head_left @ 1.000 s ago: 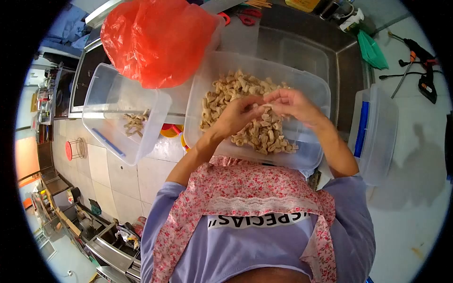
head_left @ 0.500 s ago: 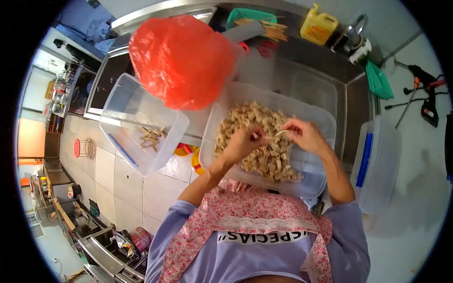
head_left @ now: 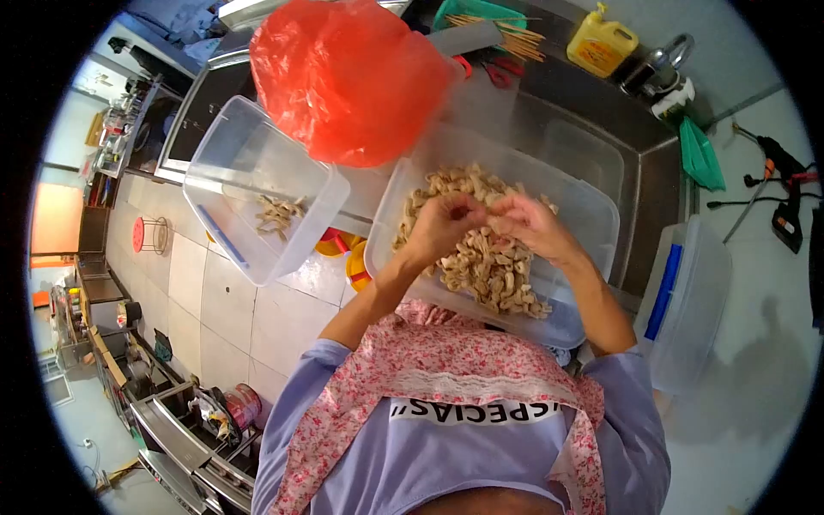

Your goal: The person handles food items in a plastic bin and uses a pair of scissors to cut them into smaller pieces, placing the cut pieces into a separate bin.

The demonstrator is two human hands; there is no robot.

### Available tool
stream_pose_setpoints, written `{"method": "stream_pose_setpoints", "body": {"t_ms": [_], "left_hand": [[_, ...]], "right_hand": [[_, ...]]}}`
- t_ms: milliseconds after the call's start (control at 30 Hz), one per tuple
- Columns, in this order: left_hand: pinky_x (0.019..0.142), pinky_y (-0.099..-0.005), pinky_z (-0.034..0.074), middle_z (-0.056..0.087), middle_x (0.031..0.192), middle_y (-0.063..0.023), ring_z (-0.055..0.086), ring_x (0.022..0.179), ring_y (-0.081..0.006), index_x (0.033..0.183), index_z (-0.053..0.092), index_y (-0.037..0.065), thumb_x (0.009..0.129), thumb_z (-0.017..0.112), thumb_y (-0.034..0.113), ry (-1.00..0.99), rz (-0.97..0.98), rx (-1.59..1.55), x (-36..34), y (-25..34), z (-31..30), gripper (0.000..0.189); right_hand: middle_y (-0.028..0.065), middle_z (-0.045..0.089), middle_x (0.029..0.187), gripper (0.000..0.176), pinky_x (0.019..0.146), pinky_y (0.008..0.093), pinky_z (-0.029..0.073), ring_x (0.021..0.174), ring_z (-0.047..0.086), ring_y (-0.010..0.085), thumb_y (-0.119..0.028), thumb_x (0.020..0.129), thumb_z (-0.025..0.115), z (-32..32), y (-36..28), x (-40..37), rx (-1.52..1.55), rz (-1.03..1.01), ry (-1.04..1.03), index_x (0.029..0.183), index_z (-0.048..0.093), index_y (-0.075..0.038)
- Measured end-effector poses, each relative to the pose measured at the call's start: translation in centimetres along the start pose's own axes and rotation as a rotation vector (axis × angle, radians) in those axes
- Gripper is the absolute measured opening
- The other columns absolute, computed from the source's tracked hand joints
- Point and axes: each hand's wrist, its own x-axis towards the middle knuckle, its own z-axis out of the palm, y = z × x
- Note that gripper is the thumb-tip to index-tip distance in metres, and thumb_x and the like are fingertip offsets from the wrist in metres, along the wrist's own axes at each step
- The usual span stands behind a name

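My left hand (head_left: 446, 225) is curled with its fingers pinched, over a heap of pale tan, curled food strips (head_left: 489, 270). Fingertip to fingertip with it, my right hand (head_left: 536, 230) is also closed, its fingers slightly smeared by motion. A strip of the same food is between them, mostly hidden by the fingers. The heap lies in a clear plastic tub (head_left: 588, 215) right in front of me. To the left stands a second clear tub (head_left: 322, 206) with a few loose strips (head_left: 276, 215) at its bottom.
A puffed red plastic bag (head_left: 348, 81) rises behind the tubs. Beyond are a green basket (head_left: 463, 12), thin wooden sticks (head_left: 506, 39), red-handled scissors (head_left: 499, 73) and a yellow jug (head_left: 601, 43). A metal sink (head_left: 635, 129) and a blue-clipped clear container (head_left: 704, 309) lie right.
My hands have come closer together; the pale strip stretched between them earlier is now mostly covered by my fingers. The camera view has shifted slightly.
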Motion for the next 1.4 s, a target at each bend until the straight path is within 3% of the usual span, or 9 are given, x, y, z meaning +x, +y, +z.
{"method": "stream_pose_setpoints", "body": {"t_ms": [267,367,467,600,733,967,1100,1233,1400], "left_hand": [[0.065,-0.0318,0.049,0.065,0.083,-0.0099,0.063,0.075,-0.0182,0.096,0.067,0.003,0.081,0.069,0.012,0.065,0.114,0.130,-1.0,0.5,-0.3,0.017],[0.066,-0.0349,0.049,0.064,0.081,-0.0116,0.063,0.074,-0.0242,0.091,0.067,0.003,0.080,0.069,0.017,0.163,0.227,0.161,-0.9,-0.6,0.1,0.018],[0.067,-0.0304,0.050,0.066,0.086,-0.0100,0.063,0.076,-0.0187,0.101,0.065,0.004,0.081,0.070,0.014,0.180,0.292,0.309,-1.3,-0.8,0.3,0.023],[0.077,-0.0374,0.048,0.065,0.094,-0.0116,0.062,0.088,-0.0265,0.111,0.063,0.008,0.078,0.072,0.017,0.217,0.334,0.255,-4.4,-0.1,0.1,0.035],[0.087,-0.0394,0.045,0.060,0.114,-0.0114,0.056,0.105,-0.0303,0.122,0.058,0.010,0.076,0.072,0.016,0.337,0.227,0.279,-9.0,-0.2,0.1,0.048],[0.089,-0.0357,0.045,0.061,0.110,-0.0097,0.057,0.103,-0.0250,0.117,0.057,0.002,0.087,0.064,0.011,0.600,0.362,-0.202,-14.7,-1.6,0.7,0.032],[0.086,-0.0285,0.045,0.058,0.105,-0.0052,0.054,0.098,-0.0126,0.116,0.055,0.006,0.098,0.051,0.021,0.497,0.160,-0.821,-17.8,-3.6,-0.4,0.024],[0.066,-0.0280,0.050,0.056,0.085,-0.0019,0.057,0.072,-0.0133,0.103,0.051,0.008,0.099,0.048,0.031,0.654,0.079,-1.077,-23.1,-6.4,-3.1,0.024],[0.041,-0.0189,0.028,0.044,0.065,0.0058,0.034,0.047,-0.0036,0.092,0.049,0.014,0.096,0.053,0.025,1.061,-0.209,-1.192,-33.5,-15.3,-6.3,0.012]], "right_hand": [[0.0004,0.062,0.075,0.013,0.060,0.0235,0.048,0.073,0.059,0.0070,-0.015,0.089,0.065,0.0,0.3,1.1,-0.343,-0.124,0.113,0.087,0.062,-0.002],[0.0048,0.065,0.087,0.012,0.062,0.0233,0.049,0.073,0.061,0.0090,-0.014,0.088,0.065,-0.2,2.0,1.8,-0.331,-0.168,0.133,0.086,0.063,-0.003],[0.0097,0.064,0.105,0.009,0.075,0.0257,0.050,0.084,0.062,0.0123,-0.012,0.088,0.065,1.0,1.3,1.3,-0.010,-0.117,0.085,0.085,0.063,-0.004],[0.0127,0.058,0.122,0.008,0.096,0.0333,0.042,0.109,0.055,0.0176,-0.012,0.085,0.067,1.1,0.2,1.5,0.184,-0.077,-0.078,0.085,0.063,-0.005],[0.0148,0.055,0.126,0.008,0.098,0.0345,0.039,0.116,0.052,0.0240,-0.009,0.080,0.071,3.5,-0.7,2.8,-0.085,-0.285,-0.310,0.084,0.065,-0.006],[0.0148,0.058,0.121,0.019,0.093,0.0376,0.044,0.114,0.055,0.0299,-0.007,0.071,0.076,12.5,-3.0,3.4,-0.413,-0.561,-0.545,0.089,0.068,-0.007],[0.0135,0.060,0.117,0.035,0.091,0.0359,0.045,0.109,0.058,0.0273,-0.009,0.074,0.073,17.2,-5.4,2.2,-0.655,-0.573,-0.342,0.107,0.063,-0.006],[0.0135,0.062,0.113,0.035,0.092,0.0353,0.045,0.105,0.060,0.0288,-0.007,0.077,0.069,22.5,-5.8,-0.2,-0.634,-0.556,-0.292,0.112,0.062,-0.004],[0.0120,0.066,0.093,0.029,0.075,0.0355,0.048,0.084,0.064,0.0273,-0.015,0.081,0.065,31.6,6.6,2.6,-0.559,-0.362,-0.588,0.108,0.062,-0.005]]}}
